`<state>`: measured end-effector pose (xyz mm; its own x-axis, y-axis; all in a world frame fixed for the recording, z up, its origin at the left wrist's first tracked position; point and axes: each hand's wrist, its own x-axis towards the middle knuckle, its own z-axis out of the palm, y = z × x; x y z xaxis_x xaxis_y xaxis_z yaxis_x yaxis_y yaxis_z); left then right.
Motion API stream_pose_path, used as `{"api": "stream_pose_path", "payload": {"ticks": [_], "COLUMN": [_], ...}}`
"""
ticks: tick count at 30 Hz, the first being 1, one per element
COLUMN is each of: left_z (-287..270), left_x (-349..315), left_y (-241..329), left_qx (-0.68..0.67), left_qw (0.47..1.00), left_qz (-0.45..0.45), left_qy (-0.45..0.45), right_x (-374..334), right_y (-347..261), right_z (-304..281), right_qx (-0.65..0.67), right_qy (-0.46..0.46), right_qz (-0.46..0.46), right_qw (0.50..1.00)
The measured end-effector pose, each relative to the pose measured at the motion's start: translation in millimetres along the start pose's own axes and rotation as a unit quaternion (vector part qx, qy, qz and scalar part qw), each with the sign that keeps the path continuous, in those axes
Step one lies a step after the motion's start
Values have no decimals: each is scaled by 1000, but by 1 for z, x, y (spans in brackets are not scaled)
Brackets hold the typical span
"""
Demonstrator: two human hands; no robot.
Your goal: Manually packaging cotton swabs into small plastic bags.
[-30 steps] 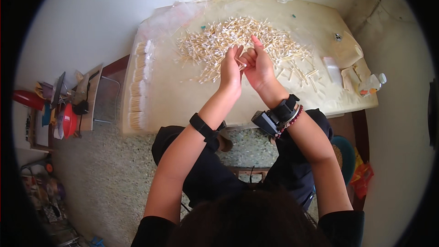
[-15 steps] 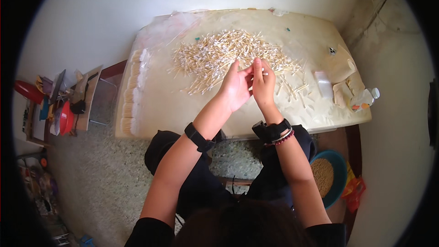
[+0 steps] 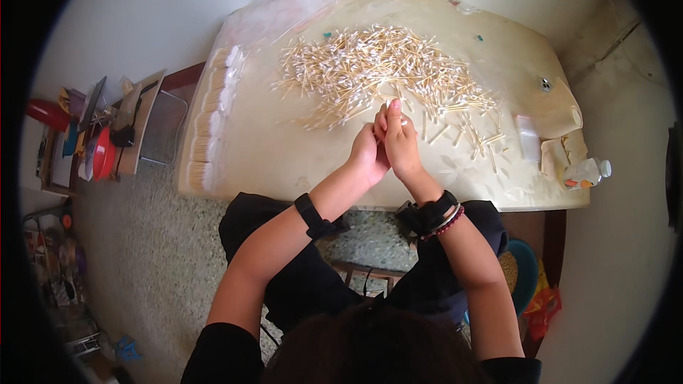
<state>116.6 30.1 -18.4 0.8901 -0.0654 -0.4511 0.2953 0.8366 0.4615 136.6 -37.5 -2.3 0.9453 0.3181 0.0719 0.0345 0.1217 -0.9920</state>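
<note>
A large loose heap of cotton swabs [image 3: 384,64] with white tips and pale sticks covers the middle of the table. Just on the near side of it my two hands meet. My right hand [image 3: 400,144] is closed, thumb pointing away from me, and a white swab tip shows at its fingers. Against its palm side presses my left hand [image 3: 367,156], its fingers curled in and partly covered by the right hand. What lies between the palms is hidden. Along the table's left edge runs a row of neatly bundled swabs [image 3: 208,124] with clear plastic around them.
On the right of the table [image 3: 277,163] are a small clear bag [image 3: 527,138], brown paper [image 3: 558,151] and a white-capped bottle [image 3: 587,173]. Plastic sheeting [image 3: 284,18] lies far left. A teal basin [image 3: 525,277] with tan grains stands on the floor at right.
My hands have drawn closer together and slightly toward me from the heap, and the left fingers have curled in. The view has shifted a little, so the table sits differently.
</note>
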Motion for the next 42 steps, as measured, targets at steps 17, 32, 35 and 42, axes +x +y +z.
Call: {"api": "stream_pose_path", "payload": {"ticks": [17,32,35,42], "left_z": [-33,-7,-1,5], "left_x": [7,-16,-22,-26], "left_y": [6,8,8,6], "left_qx": [-25,-1,33,46], "left_qw": [999,1000,999,998], "left_qz": [34,-16,-18,3], "left_qy": [-16,17,23,41], "right_x": [-6,0,9,9], "right_y": [18,10,7,7], "right_z": [22,6,-2,-7], "right_qx": [-19,145,182,50], "right_qy": [-30,-12,29,84], "right_qz": [-63,26,58,-20], "right_qw": [997,989,981,995]}}
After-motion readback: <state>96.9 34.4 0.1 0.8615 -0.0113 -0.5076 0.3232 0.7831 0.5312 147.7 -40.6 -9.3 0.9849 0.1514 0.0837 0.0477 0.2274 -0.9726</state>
